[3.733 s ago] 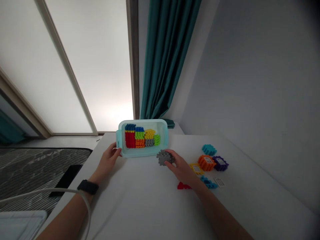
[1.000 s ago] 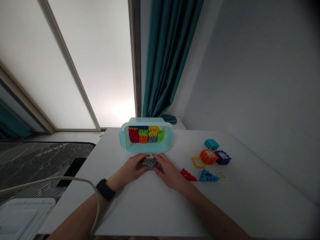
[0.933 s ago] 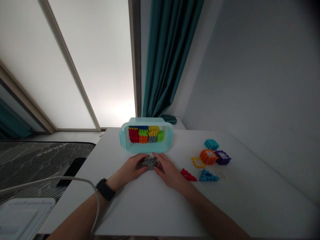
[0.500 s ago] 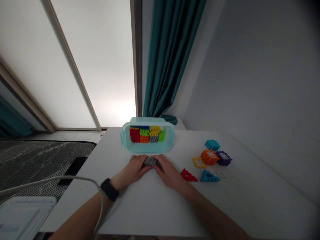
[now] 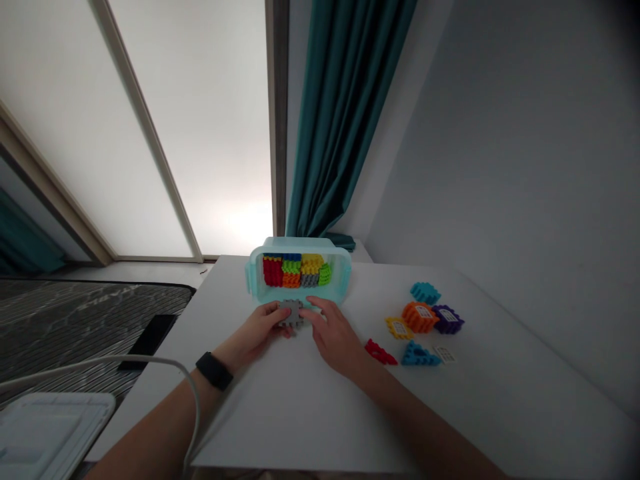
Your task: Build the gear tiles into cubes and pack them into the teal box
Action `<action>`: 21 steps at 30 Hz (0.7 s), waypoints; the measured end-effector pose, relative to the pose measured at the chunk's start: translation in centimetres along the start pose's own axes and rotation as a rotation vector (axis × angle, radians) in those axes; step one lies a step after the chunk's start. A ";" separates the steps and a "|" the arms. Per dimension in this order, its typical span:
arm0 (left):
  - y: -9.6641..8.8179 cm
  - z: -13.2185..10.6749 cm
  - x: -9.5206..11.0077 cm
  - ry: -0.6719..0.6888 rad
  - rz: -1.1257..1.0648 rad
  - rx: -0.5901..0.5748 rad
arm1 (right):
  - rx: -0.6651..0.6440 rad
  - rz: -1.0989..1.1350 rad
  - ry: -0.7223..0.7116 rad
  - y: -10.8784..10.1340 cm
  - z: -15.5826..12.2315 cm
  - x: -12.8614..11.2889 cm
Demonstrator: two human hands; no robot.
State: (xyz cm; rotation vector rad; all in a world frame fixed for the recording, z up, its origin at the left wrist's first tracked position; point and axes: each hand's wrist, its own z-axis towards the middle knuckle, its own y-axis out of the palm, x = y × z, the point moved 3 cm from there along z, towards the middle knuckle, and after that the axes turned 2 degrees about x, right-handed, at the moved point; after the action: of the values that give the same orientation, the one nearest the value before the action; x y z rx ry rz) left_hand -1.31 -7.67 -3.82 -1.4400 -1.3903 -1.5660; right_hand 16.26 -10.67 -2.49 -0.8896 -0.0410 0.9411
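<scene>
A stack of grey toothed tiles (image 5: pixel 291 313) stands on the white table (image 5: pixel 310 407) just in front of a pale blue plastic box (image 5: pixel 341 280). My left hand (image 5: pixel 260 329) grips the stack from the left with thumb and fingers. My right hand (image 5: pixel 333 332) rests beside it on the right, index finger stretched out toward the box, fingers loosely spread and not clearly gripping. Inside the box, red, blue, green, orange, yellow and grey tiles (image 5: pixel 295 270) stand in neat rows.
Loose pieces lie to the right: a red triangle (image 5: pixel 380 351), a blue triangle (image 5: pixel 419 355), a yellow square (image 5: pixel 397 327), an orange stack (image 5: pixel 420 316), a purple piece (image 5: pixel 447 319), a teal piece (image 5: pixel 425 292). A white cable (image 5: pixel 95 365) crosses my left arm. Teal curtain (image 5: pixel 340 120) behind.
Both hands had the grey stack pressed between them; now my left hand has lifted it slightly toward the box and my right hand has loosened off it.
</scene>
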 end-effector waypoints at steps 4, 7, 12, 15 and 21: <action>-0.2 -0.2 0.0 -0.113 -0.122 -0.009 | -0.030 -0.194 -0.242 0.0 0.0 -0.5; -0.1 -0.3 -0.3 -0.170 -0.149 -0.024 | -0.039 -0.195 -0.302 0.2 0.1 -0.1; 0.0 -0.3 -0.4 -0.158 -0.068 -0.049 | 0.034 -0.154 -0.245 0.1 0.4 0.7; -0.3 -0.4 0.3 -0.045 0.201 -0.074 | 0.135 -0.090 -0.103 -0.1 0.5 1.3; -1.6 -1.8 3.5 0.435 0.898 0.144 | 0.254 0.008 0.086 -0.4 -0.3 1.5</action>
State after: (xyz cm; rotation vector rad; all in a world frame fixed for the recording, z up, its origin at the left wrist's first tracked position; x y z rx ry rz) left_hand -4.21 -8.09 -0.72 -1.2588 -0.4612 -1.0526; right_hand 17.55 -9.88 -2.91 -0.6937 0.1532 0.8914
